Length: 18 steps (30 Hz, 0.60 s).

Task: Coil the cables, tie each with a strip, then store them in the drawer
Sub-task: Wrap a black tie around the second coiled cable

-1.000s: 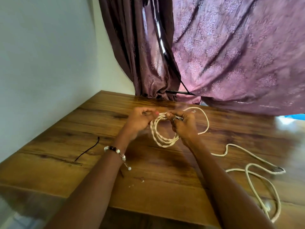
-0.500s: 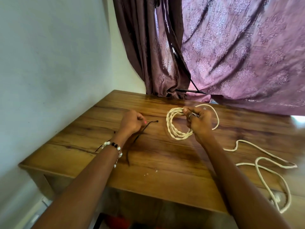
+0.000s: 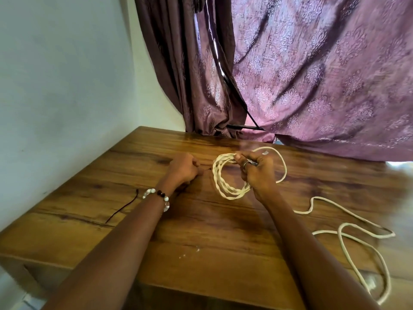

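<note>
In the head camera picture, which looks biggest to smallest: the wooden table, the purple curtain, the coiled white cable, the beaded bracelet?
1. Purple curtain and wooden table: both huge, too close to rank.
2. Coiled white cable.
3. Beaded bracelet.

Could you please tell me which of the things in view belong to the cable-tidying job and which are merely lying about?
Part of the job:
- coiled cable, gripped by the right hand
- dark strip, pinched by the left hand
- loose cable on the table
- spare strip

Just there:
- curtain
- bead bracelet
- wall
</note>
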Each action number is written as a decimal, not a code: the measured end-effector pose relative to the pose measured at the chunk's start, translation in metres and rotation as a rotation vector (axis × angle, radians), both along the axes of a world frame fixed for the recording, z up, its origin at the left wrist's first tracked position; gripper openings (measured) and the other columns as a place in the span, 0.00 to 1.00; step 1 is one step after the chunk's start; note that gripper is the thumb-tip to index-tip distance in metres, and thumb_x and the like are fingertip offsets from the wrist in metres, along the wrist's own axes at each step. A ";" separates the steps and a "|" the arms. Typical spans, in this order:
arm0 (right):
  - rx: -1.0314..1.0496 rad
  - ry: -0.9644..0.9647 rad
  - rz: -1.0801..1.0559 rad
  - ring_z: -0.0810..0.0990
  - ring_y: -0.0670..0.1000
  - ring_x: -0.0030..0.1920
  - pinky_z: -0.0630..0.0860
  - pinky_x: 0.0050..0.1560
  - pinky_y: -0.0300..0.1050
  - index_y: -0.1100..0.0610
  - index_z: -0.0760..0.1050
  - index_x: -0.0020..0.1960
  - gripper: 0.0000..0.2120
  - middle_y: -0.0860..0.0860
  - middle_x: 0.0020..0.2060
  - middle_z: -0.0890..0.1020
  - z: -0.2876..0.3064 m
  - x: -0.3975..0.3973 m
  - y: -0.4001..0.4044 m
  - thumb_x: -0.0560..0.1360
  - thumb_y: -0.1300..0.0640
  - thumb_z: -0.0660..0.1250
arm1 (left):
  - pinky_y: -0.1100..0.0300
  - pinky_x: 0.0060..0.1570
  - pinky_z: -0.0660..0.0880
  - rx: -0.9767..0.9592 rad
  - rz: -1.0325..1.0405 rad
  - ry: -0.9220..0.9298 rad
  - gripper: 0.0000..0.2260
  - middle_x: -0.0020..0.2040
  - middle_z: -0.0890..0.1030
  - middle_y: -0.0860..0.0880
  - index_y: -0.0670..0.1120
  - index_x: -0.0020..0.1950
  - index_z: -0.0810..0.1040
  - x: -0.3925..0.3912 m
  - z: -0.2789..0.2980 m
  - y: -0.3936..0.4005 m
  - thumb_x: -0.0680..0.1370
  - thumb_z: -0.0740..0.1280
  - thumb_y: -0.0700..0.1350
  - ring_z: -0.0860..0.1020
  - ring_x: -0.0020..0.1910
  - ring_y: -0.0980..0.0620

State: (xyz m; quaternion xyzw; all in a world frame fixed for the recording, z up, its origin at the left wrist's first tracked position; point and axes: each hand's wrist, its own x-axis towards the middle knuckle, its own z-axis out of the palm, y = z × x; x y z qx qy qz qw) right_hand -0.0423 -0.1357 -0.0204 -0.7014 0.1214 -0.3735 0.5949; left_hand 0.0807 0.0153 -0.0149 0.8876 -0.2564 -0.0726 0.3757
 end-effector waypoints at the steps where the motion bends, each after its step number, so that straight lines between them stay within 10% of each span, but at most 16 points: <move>1: -0.021 0.005 -0.014 0.65 0.40 0.21 0.63 0.25 0.34 0.66 0.80 0.49 0.06 0.41 0.20 0.73 0.000 0.001 -0.002 0.76 0.65 0.66 | 0.60 0.28 0.71 -0.118 -0.002 0.099 0.07 0.35 0.82 0.46 0.41 0.43 0.81 -0.002 0.005 0.001 0.74 0.72 0.45 0.75 0.28 0.51; 5: -0.086 0.018 -0.053 0.72 0.38 0.22 0.66 0.27 0.29 0.64 0.81 0.48 0.05 0.39 0.21 0.75 -0.002 0.004 -0.008 0.76 0.65 0.66 | 0.65 0.23 0.63 -0.571 -0.116 0.370 0.04 0.32 0.81 0.47 0.42 0.43 0.80 -0.018 0.030 0.007 0.74 0.71 0.43 0.73 0.24 0.56; 12: -0.174 -0.017 -0.130 0.77 0.35 0.30 0.70 0.33 0.28 0.58 0.80 0.45 0.06 0.43 0.32 0.79 0.001 0.007 -0.002 0.76 0.66 0.66 | 0.63 0.20 0.68 -0.305 -0.150 0.185 0.09 0.27 0.81 0.43 0.40 0.32 0.77 -0.058 0.017 -0.025 0.72 0.70 0.39 0.76 0.20 0.49; 18: -0.089 -0.027 -0.056 0.73 0.38 0.25 0.67 0.29 0.32 0.59 0.80 0.46 0.04 0.41 0.27 0.77 -0.002 0.010 0.009 0.77 0.61 0.66 | 0.47 0.23 0.78 -0.499 0.148 -0.014 0.15 0.26 0.80 0.44 0.42 0.28 0.75 -0.057 -0.010 -0.046 0.72 0.72 0.45 0.80 0.24 0.45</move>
